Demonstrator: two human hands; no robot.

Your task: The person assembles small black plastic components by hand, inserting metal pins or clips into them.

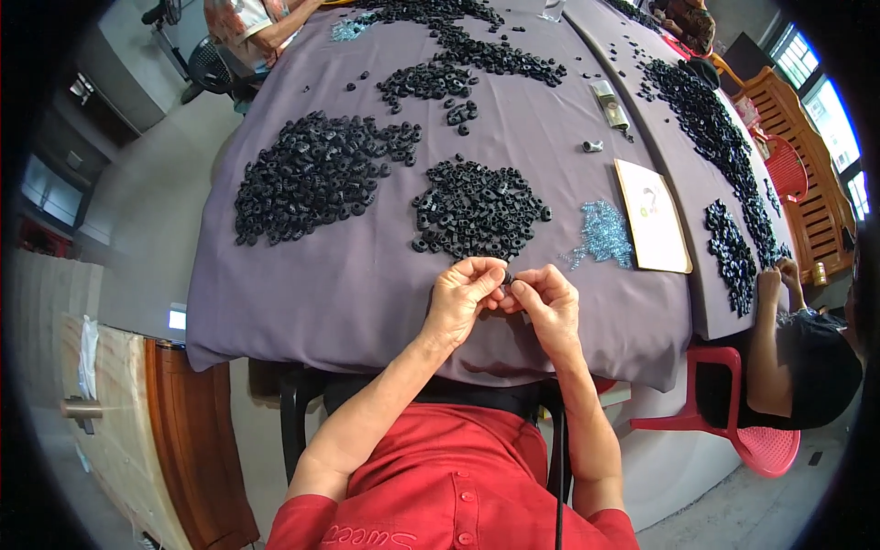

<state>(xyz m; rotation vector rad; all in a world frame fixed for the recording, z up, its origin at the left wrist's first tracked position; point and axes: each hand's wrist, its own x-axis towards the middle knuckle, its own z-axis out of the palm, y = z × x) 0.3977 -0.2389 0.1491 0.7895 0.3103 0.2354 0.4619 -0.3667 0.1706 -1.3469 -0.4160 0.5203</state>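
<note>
L to R on bench (pixel 275 307): heap of blk pcs (pixel 312 179); L hand (pixel 456 301), fingers clamped on small blk part (pixel 508 278) (dark, stubby, mostly hidden) btwn hands near bench's near edge; 2nd blk heap (pixel 477 211) just beyond; R hand (pixel 552 310), fingers pinched on part's R side; lt-blue bits (pixel 603 236); pale board (pixel 655 229).

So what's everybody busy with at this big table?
A person in a red shirt holds a small black part between the left hand and right hand, just before a pile of similar parts. Light-blue pieces lie to the pile's right. Further right, another person's hands are at more black parts.
</note>
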